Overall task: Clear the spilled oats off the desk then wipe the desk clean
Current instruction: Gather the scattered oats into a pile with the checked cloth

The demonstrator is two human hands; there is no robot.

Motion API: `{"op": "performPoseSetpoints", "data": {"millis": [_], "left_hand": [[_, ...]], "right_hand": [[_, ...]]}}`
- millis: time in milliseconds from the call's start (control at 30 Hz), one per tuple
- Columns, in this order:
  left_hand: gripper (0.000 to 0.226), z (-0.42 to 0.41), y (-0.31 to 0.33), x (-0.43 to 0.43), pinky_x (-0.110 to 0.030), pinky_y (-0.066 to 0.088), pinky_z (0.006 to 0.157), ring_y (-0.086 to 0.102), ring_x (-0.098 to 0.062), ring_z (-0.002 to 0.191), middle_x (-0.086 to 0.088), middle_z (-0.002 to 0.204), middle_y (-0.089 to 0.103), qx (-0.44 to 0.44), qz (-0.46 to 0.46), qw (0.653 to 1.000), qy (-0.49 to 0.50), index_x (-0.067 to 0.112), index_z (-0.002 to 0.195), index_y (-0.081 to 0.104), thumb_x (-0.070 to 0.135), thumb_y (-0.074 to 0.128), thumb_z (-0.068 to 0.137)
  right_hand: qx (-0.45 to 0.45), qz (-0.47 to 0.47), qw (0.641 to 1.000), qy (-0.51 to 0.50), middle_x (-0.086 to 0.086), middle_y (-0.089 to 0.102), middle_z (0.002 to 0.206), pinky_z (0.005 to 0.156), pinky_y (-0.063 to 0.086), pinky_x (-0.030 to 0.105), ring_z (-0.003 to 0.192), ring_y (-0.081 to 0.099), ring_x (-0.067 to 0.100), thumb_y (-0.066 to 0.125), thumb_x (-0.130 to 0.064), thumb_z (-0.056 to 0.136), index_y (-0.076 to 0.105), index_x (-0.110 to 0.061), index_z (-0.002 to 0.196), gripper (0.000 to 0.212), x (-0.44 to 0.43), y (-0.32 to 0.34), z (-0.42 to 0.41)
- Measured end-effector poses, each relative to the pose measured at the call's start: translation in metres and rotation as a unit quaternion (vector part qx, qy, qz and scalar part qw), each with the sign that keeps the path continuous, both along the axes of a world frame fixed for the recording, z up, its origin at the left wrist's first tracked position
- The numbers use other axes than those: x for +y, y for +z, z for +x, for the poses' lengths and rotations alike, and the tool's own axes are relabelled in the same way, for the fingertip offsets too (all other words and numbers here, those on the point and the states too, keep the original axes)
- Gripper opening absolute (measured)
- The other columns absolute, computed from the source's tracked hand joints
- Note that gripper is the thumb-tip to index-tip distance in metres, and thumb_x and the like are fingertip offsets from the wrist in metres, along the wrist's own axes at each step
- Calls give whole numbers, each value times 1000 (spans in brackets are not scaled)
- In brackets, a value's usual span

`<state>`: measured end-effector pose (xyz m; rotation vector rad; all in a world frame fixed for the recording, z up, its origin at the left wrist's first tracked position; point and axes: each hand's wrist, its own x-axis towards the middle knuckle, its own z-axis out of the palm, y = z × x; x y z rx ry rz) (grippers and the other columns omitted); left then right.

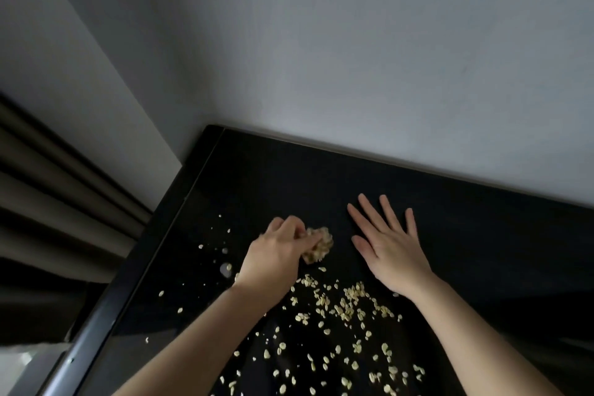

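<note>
Bench [482, 235]: black top, set into a corner, its far edge against a pale wall [353, 42]. A dark pleated curtain [48, 186] hangs beyond its left edge.

Oats [347, 305]: pale flakes lie loose over the near middle of the bench, thickest between the two forearms. They thin out toward the near edge. A few stray flakes lie further left, close to the left edge.

Clump [321, 244]: a small wad of gathered oats lies at the far end of the spill, left of centre.

Left hand [276, 254]: knuckles up, fingers curled round the clump and pinching it from the left. Whether the clump rests on the bench or is lifted clear cannot be told.

Right hand [389, 247]: lies palm down on bare bench just right of the clump, apart from it. Its fingers are straight and spread, pointing to the far left, and it holds nothing. Loose oats lie just beside its wrist on the near side.

Both forearms are bare and enter from the near edge.
</note>
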<state>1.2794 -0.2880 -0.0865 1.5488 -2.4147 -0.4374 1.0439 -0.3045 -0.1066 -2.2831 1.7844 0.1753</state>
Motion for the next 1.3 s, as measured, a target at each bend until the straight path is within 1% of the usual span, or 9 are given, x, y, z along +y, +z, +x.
{"op": "performPoseSetpoints", "data": {"millis": [100, 200, 267, 367, 500, 767, 900, 1167, 1300], "left_hand": [[62, -1, 1, 36, -23, 51, 54, 54, -15, 87, 4, 100, 55, 17, 29, 996, -77, 33, 115, 67, -5, 72, 66], [52, -5, 14, 48, -24, 50, 72, 50, -14, 100, 4, 112, 52, 27, 87, 992, -89, 33, 124, 62, -1, 56, 85], [48, -8, 24, 39, -28, 53, 81, 51, -15, 103, 1, 117, 52, 65, 81, 994, -38, 29, 126, 62, 0, 52, 90], [44, -19, 24, 0, -28, 54, 76, 54, -16, 98, -1, 117, 52, 98, 31, 993, 61, 24, 123, 64, -1, 52, 89], [48, -58, 15, -42, -29, 48, 83, 45, -14, 106, 3, 122, 44, 39, 59, 987, 143, 36, 131, 54, 7, 51, 92], [62, -114, 5, 25, -28, 48, 84, 40, -16, 111, 3, 125, 40, -10, 34, 995, -89, 38, 139, 44, 3, 56, 89], [58, -107, 2, 63, -34, 51, 87, 40, -15, 110, 3, 123, 44, 7, 51, 986, -160, 37, 134, 51, 0, 52, 89], [63, -94, 4, 145, -31, 54, 72, 48, -17, 96, -2, 109, 53, 29, 52, 979, -197, 28, 124, 64, -15, 53, 78], [54, -89, 6, 168, -31, 53, 78, 47, -14, 100, 1, 111, 52, 25, 87, 981, -169, 26, 124, 64, -9, 54, 85]], "right_hand": [[22, 26, 999, -34, -18, -26, 155, 114, -16, 53, 143, -28, 17, -6, -66, 89, -18, -47, 146, 61, 20, 2, -25], [34, 50, 997, -53, -15, -28, 156, 115, -14, 55, 143, -28, 18, -1, -63, 90, -19, -47, 145, 60, 36, 7, -41], [27, 49, 997, -55, -14, -27, 156, 114, -14, 54, 143, -27, 19, -9, -65, 87, -19, -47, 145, 62, 42, 10, -44], [15, 36, 998, -54, -16, -27, 154, 114, -14, 53, 143, -27, 18, -25, -69, 76, -21, -48, 143, 70, 45, 7, -44], [-1, 24, 998, -55, -19, -23, 155, 118, -12, 49, 145, -22, 14, -4, -57, 92, -18, -46, 142, 54, 44, 8, -50], [24, 28, 994, -102, -15, -23, 157, 118, -9, 54, 144, -24, 16, -1, -56, 94, -17, -41, 145, 56, 80, 2, -86], [7, 30, 995, -99, -15, -25, 156, 117, -8, 56, 144, -26, 18, 3, -55, 96, -17, -40, 147, 57, 103, 5, -85], [4, 25, 998, -63, -15, -25, 157, 116, -10, 55, 144, -26, 20, -9, -59, 87, -19, -41, 147, 64, 176, 4, -86], [-1, 24, 998, -53, -14, -25, 157, 116, -12, 54, 143, -27, 21, -2, -55, 91, -19, -40, 147, 60, 195, 5, -86]]}}
